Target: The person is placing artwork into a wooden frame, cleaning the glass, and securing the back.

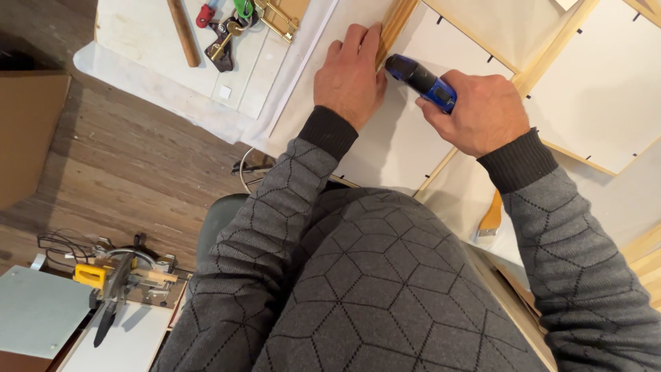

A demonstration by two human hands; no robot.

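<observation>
Nearest, our grey sweater fills the bottom of the view, with a mitre saw (117, 279) on the floor at eight o'clock. Further out, our right hand (482, 110) is closed around a blue driver (421, 80), its nose pointing toward eleven o'clock at a wooden strip (394, 27). Our left hand (350, 74) lies flat and open, fingers pressed against that strip, holding nothing, steadying it on the white panel (392, 148). We judge the fastening step is in hand: the strip is being fixed to the panel. Next calls for keeping the driver square to the wood and the strip pinned. Beyond, at eleven o'clock, lie a dowel (182, 31) and clamps (224, 27).
</observation>
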